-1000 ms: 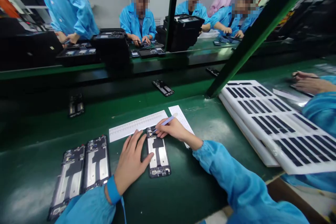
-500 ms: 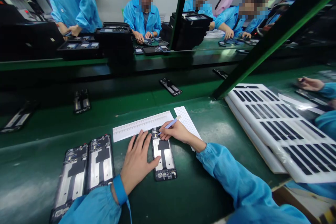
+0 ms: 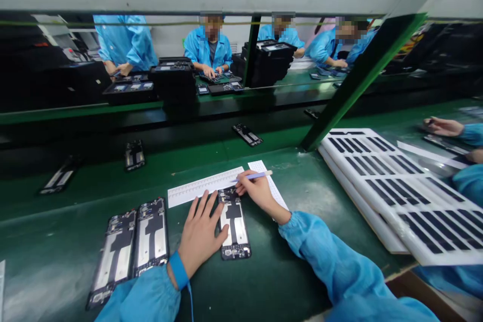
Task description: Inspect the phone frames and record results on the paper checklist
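In front of me an opened phone body [image 3: 234, 231] lies face up, its circuit parts showing at both ends. My left hand [image 3: 202, 234] rests flat beside it with fingers spread, the thumb and fingertips at its left edge. Pinched in my right hand [image 3: 258, 192] is a slim lavender pen-like tool [image 3: 257, 175] with a white end. Its tip is over the white sticker sheet [image 3: 199, 186] just beyond the phone. A second sheet with small printed marks [image 3: 258, 166] lies partly behind my right hand. Whether anything clings to the tip is too small to tell.
Two more phone bodies [image 3: 151, 231] lie at left. Several others sit on the green strip beyond, one a phone body [image 3: 247, 134]. White trays of black strips [image 3: 372, 166] are stacked at right by a green post [image 3: 350, 85]. A co-worker's hand [image 3: 445, 126] is far right; other workers sit opposite.
My right hand has moved the tool's tip from the phone's top end up to the sticker sheet, tilting the tool flatter. My left hand stays beside the phone. The camera view has tipped upward.
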Tool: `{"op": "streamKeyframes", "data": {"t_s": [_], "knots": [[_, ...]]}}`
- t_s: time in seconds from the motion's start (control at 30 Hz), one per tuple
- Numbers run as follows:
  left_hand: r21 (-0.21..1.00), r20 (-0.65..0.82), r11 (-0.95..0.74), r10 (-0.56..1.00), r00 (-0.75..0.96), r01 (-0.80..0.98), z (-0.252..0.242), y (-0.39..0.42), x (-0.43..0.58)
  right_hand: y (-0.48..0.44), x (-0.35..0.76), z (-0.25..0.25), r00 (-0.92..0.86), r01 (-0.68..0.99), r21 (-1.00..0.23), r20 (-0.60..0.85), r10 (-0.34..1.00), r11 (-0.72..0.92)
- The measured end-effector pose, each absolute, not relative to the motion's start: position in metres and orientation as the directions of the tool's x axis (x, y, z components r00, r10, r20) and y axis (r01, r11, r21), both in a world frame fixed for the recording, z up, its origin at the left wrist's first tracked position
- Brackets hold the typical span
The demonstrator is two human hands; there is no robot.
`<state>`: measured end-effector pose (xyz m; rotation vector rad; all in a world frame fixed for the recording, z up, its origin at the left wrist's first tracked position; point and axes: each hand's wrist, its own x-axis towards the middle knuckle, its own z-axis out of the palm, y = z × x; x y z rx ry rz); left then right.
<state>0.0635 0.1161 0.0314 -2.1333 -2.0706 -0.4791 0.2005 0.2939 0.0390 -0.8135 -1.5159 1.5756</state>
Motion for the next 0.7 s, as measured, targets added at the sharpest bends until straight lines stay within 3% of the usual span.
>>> {"op": "streamKeyframes", "data": {"t_s": [0.1,0.2,0.37,0.47,0.57,0.63,0.7], "knots": [[0.171,0.344,0.003,0.937,-0.063,0.985,0.032,0.115,0.082,0.305,0.217,0.056,-0.345,-0.209,-0.973,0.165,0.924,0.096],[0.205,0.345,0.114,0.921,-0.181,0.972,0.029,0.123,0.115,0.32,0.242,0.056,-0.309,-0.203,-0.972,0.178,0.934,0.118],[0.117,0.244,0.144,0.955,-0.169,0.983,0.03,0.135,0.148,0.341,0.274,0.024,-0.251,-0.115,-0.989,0.119,0.961,0.092],[0.075,0.169,0.124,0.976,-0.135,0.99,0.042,0.132,0.136,0.349,0.276,0.009,-0.253,-0.115,-0.99,0.109,0.961,0.082],[0.022,0.187,0.135,0.973,-0.137,0.991,0.069,0.152,0.106,0.352,0.272,0.006,-0.25,-0.124,-0.989,0.106,0.962,0.077],[0.01,0.165,0.199,0.966,-0.198,0.98,0.091,0.191,0.078,0.353,0.27,0.006,-0.25,-0.119,-0.99,0.106,0.962,0.078],[0.061,0.048,0.346,0.936,-0.349,0.936,0.108,0.245,0.045,0.354,0.27,0.006,-0.251,-0.111,-0.99,0.11,0.962,0.084]]}}
